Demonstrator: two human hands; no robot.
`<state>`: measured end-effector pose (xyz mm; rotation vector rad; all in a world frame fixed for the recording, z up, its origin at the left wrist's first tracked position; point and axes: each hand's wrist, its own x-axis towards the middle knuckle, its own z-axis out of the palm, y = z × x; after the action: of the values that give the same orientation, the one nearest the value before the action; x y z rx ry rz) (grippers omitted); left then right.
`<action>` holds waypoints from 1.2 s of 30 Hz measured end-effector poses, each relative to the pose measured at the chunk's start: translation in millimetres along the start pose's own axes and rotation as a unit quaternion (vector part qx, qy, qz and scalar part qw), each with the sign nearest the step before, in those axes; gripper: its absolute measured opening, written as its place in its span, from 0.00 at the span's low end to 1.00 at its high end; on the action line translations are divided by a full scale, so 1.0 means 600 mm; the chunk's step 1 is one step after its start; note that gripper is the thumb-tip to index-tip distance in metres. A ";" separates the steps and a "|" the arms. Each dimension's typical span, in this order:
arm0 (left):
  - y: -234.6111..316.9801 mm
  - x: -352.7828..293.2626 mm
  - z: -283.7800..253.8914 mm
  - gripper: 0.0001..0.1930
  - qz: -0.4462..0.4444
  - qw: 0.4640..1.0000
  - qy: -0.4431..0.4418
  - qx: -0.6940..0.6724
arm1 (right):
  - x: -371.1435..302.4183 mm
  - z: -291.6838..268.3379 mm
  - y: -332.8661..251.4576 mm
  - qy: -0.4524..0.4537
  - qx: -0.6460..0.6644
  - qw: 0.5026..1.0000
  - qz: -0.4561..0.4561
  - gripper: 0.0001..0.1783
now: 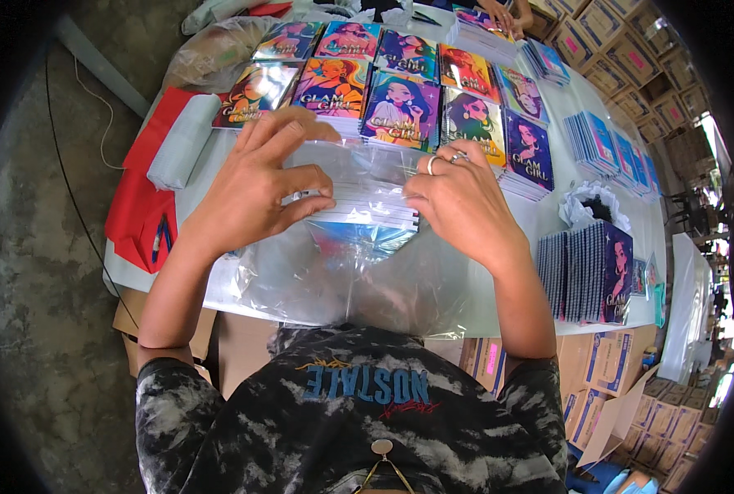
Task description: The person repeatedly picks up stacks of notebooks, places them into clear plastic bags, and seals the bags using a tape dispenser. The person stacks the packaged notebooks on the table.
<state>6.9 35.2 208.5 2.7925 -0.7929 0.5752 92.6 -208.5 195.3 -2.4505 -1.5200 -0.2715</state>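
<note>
In front of me a clear plastic bag (278, 284) is spread over the near edge of the table. Inside it sits a stack of spiral notebooks (367, 206), white page edges toward me and a shiny blue cover below. My left hand (268, 169) pinches the bag's plastic at the left of the stack, thumb and index finger nearly together. At the right, my right hand (463, 198), with a ring on one finger, has its fingers bunched on the same plastic. Just beyond both hands stand piles of notebooks with colourful illustrated covers (401, 109).
A red sheet (140, 222), pens (162, 236) and a roll of pale plastic (183, 142) lie at the left. Upright spiral notebooks (573, 276) and blue-covered piles (593, 148) stand right. Another person's hand (499, 12) is at the far side. Cardboard cartons (610, 41) are stacked beyond.
</note>
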 end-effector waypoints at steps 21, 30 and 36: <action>-0.001 -0.136 0.224 0.26 -0.312 0.821 0.228 -0.420 | -0.062 0.230 -0.103 0.107 0.087 0.990 -0.014 0.28; 0.089 -0.077 0.228 0.13 -0.274 0.939 0.207 -0.036 | 0.028 0.214 -0.046 0.304 0.112 0.943 0.073 0.28; 0.110 -0.038 0.227 0.16 -0.214 0.970 0.111 -0.040 | -0.041 0.237 -0.068 0.494 0.160 0.805 0.285 0.25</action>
<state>-3.4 -47.3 79.9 2.6408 -0.1537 0.7315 49.1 -169.2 57.1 -1.8225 -0.3229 -0.8921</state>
